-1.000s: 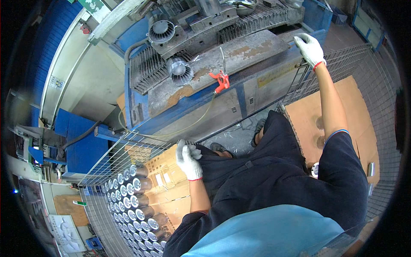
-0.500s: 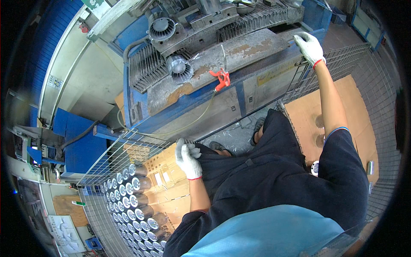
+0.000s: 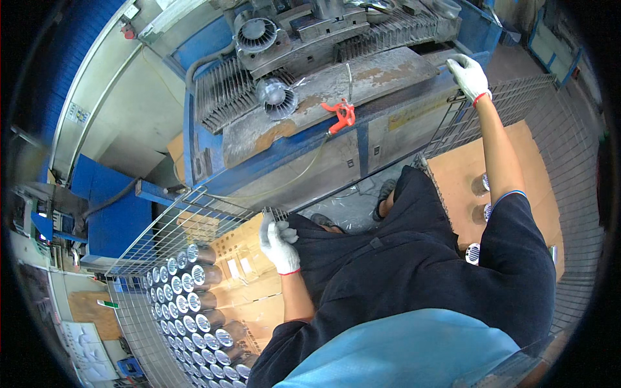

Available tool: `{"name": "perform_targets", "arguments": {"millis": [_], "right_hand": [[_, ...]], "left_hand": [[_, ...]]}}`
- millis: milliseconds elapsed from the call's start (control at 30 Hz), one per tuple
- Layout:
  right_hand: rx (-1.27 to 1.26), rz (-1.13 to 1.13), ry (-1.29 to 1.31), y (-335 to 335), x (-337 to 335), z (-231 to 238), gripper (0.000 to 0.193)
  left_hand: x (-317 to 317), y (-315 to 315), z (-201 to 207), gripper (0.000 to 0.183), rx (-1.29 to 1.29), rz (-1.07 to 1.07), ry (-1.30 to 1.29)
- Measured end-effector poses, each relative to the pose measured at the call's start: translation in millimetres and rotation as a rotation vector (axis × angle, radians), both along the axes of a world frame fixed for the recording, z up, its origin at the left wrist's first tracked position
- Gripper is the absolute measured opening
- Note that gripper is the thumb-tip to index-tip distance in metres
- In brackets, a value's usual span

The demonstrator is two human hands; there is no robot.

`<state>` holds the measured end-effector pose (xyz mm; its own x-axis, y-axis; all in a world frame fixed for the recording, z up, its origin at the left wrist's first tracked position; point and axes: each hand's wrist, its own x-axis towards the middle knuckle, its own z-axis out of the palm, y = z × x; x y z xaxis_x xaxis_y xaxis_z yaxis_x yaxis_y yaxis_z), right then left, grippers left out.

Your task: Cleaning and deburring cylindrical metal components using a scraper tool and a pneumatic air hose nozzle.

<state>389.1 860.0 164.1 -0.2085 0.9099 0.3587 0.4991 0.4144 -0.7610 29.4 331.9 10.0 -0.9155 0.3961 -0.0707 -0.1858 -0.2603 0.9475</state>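
Observation:
My left hand (image 3: 279, 246), in a white knit glove with a red cuff edge, hovers beside my lap above cardboard. Its fingers are partly bent and apart, with nothing visible in them. My right hand (image 3: 470, 77), gloved the same way, reaches out to the far right end of the machine's front. Its fingers curl downward there, and what they grip, if anything, is hidden. On the machine, a slotted round metal part (image 3: 277, 97) sits at the front ledge, and another slotted round part (image 3: 256, 33) sits in the fixture behind it. A red air blow gun (image 3: 340, 117) hangs against the ledge.
A wire cage (image 3: 169, 226) at my left holds many metal cylinders (image 3: 196, 275) with slotted tops, in rows on cardboard (image 3: 242, 255). Another cage (image 3: 527, 87) stands at my right, with several cylinders (image 3: 480, 184) on cardboard (image 3: 527, 155). A blue cabinet (image 3: 119, 220) stands at far left.
The view has shifted slightly, revealing more of the cylinders beside my right arm. Both hands keep nearly the same places and poses.

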Motion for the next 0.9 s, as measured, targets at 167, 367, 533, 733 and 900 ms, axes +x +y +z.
{"name": "perform_targets", "arguments": {"millis": [167, 367, 533, 733, 900], "right_hand": [[0.01, -0.018, -0.037, -0.3, -1.6, 2.2, 0.034], [0.036, -0.029, -0.094, 9.9, 4.1, -4.6, 0.036], [0.155, -0.053, -0.218, 7.1, 3.5, -0.6, 0.038], [0.51, -0.154, -0.671, -26.0, -18.6, 28.7, 0.052], [0.53, -0.121, -0.373, -30.0, -62.3, 44.3, 0.071]], "left_hand": [[-1.0, -11.7, -0.3, 0.049, -0.023, 0.023, 0.005], [-6.4, -24.5, -7.4, 0.056, -0.019, 0.028, 0.003], [-5.8, -31.9, -5.3, 0.056, -0.035, 0.064, 0.011], [-12.0, -44.4, -8.8, 0.055, -0.003, 0.068, -0.047], [-13.6, -52.7, -2.9, 0.053, -0.038, 0.089, -0.036]]}}
